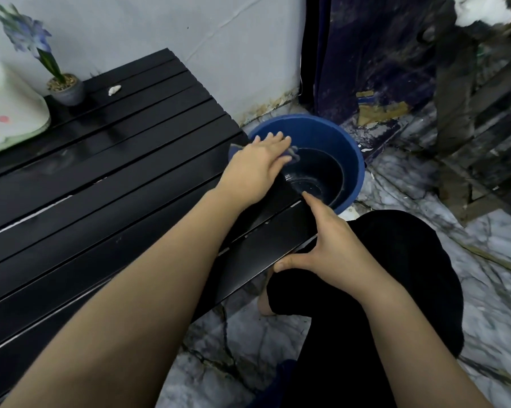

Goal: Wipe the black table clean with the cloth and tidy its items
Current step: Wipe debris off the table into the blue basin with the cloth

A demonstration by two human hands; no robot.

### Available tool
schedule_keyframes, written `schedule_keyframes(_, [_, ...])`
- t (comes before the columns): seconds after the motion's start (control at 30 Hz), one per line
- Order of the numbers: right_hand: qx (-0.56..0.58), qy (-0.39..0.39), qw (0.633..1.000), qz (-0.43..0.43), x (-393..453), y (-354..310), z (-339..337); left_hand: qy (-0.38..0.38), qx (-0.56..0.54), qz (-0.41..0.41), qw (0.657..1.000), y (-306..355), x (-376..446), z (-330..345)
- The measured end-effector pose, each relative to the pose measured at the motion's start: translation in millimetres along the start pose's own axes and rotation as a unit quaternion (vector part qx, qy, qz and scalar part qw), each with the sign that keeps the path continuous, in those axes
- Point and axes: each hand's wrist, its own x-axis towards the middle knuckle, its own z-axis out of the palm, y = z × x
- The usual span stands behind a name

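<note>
The black slatted table (107, 160) fills the left half of the view. My left hand (257, 169) lies flat at the table's right end, pressing a blue cloth (292, 153) that peeks out under the fingers at the edge, over the bucket. My right hand (325, 245) grips the table's near right corner, thumb under the edge and fingers along the end. On the table's far left stand a small grey pot with a purple flower (67, 89) and a white tissue cover with flower prints (9, 113). A small white scrap (114, 90) lies near the pot.
A blue bucket (348, 151) holding a little water stands on the marble floor (484, 260) right against the table's right end. A pale wall runs behind the table. Dark curtain and wooden clutter stand at the back right. My knee in black cloth is below the right hand.
</note>
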Motion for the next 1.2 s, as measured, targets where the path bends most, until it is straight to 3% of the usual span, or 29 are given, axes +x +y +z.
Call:
schedule_keyframes(0.03, [0.0,0.001,1.0,-0.006,0.3,0.7,0.3,0.016,-0.032,0.006,0.999,-6.3,0.6,-4.0])
schedule_keyframes(0.1, [0.009,0.007,1.0,-0.012,-0.2,1.6,0.5,0.121,-0.053,-0.028,0.991,-27.6,-1.7,-17.0])
schedule_keyframes(0.17, [0.024,0.004,1.0,-0.013,-1.1,1.1,0.2,0.223,0.001,-0.133,0.966,-61.4,-8.9,-35.7])
schedule_keyframes(0.27, [0.031,-0.002,0.999,-0.012,-1.4,0.1,-0.6,0.223,0.126,-0.36,0.897,-119.6,-31.9,-65.5])
schedule_keyframes(0.33, [0.031,-0.004,0.999,-0.016,-0.4,0.0,-0.9,0.205,0.146,-0.404,0.88,-128.8,-41.6,-67.1])
schedule_keyframes(0.43, [0.036,-0.003,0.999,-0.016,0.3,-0.1,-0.6,0.2,0.117,-0.304,0.924,-99.6,-34.3,-45.4])
schedule_keyframes(0.53, [0.03,0.0,0.999,-0.01,0.2,-0.9,-0.4,0.141,0.051,-0.166,0.975,-49.0,-23.2,-20.8])
schedule_keyframes(0.67, [-0.008,-0.001,1.0,0.001,-0.5,-2.1,-1.4,0.082,-0.099,-0.046,0.991,-7.1,-25.4,-9.5])
schedule_keyframes(0.73, [-0.026,-0.027,0.999,0.012,-2.9,-8.4,-3.9,0.119,-0.223,-0.078,0.964,-8.2,-33.9,-25.0])
schedule_keyframes(0.8, [-0.067,-0.056,0.996,0.012,-3.0,-19.7,-6.9,0.216,-0.278,-0.155,0.923,-25.1,-49.1,-49.3])
schedule_keyframes(0.87, [-0.091,-0.056,0.994,-0.025,6.1,-33.0,-4.5,0.301,-0.209,-0.226,0.903,-50.6,-80.1,-77.2])
schedule_keyframes(0.93, [-0.133,-0.054,0.987,-0.074,25.7,-45.3,4.7,0.334,-0.083,-0.276,0.897,-80.8,-124.2,-99.1])
schedule_keyframes(1.0, [-0.196,-0.058,0.972,-0.114,51.6,-50.8,18.1,0.281,-0.004,-0.317,0.906,-109.7,-162.8,-103.8])
schedule_keyframes(1.07, [-0.241,-0.072,0.959,-0.132,73.6,-50.0,30.5,0.187,0.023,-0.308,0.932,-118.2,-182.8,-89.9])
schedule_keyframes(1.2, [-0.263,-0.07,0.95,-0.152,91.2,-40.7,39.4,0.117,-0.008,-0.15,0.982,-55.1,-189.2,-48.1])
